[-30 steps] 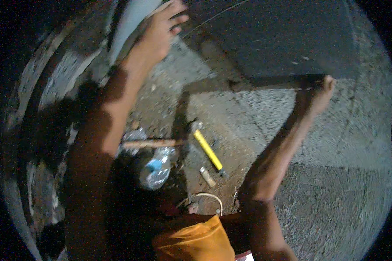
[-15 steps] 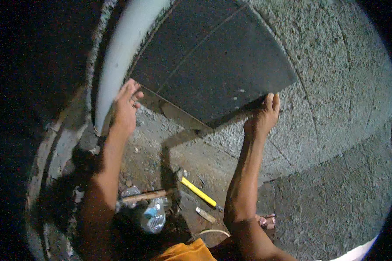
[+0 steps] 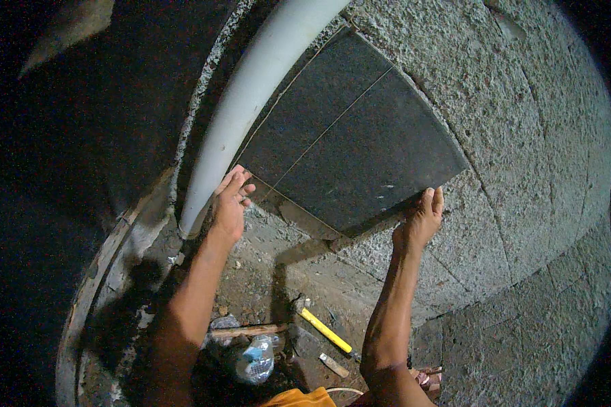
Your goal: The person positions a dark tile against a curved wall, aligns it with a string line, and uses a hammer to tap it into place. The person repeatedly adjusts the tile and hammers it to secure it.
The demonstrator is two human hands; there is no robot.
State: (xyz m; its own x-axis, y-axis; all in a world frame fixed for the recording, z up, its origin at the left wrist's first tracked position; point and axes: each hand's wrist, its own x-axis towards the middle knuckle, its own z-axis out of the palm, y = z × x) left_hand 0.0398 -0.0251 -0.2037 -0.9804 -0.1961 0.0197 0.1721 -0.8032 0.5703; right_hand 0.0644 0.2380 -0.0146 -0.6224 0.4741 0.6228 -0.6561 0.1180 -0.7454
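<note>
A large dark grey tile point(image 3: 360, 136) with a thin light line across it lies against the rough cement wall, beside a white pipe point(image 3: 244, 95). My left hand point(image 3: 231, 203) grips the tile's lower left corner close to the pipe, fingers bent over the edge. At the lower right edge, my right hand point(image 3: 421, 217) holds the tile with fingertips up along its side. Below my hands lie a yellow-handled hammer point(image 3: 326, 329), a short pale tool or piece point(image 3: 334, 364), a wooden stick point(image 3: 248, 331) and a plastic bottle point(image 3: 254, 361) with blue on it.
Rough scored cement point(image 3: 529, 156) surrounds the tile on the right and continues below. A dark area fills the upper left, with a curved ledge point(image 3: 102, 271) at the lower left. Rubble covers the ground point(image 3: 251, 285). Orange cloth point(image 3: 295, 399) shows at the bottom edge.
The view has swung, bringing the whole tile and more pipe and wall into sight, while hammer and bottle sit lower in frame. Both hands remain at the tile's edges.
</note>
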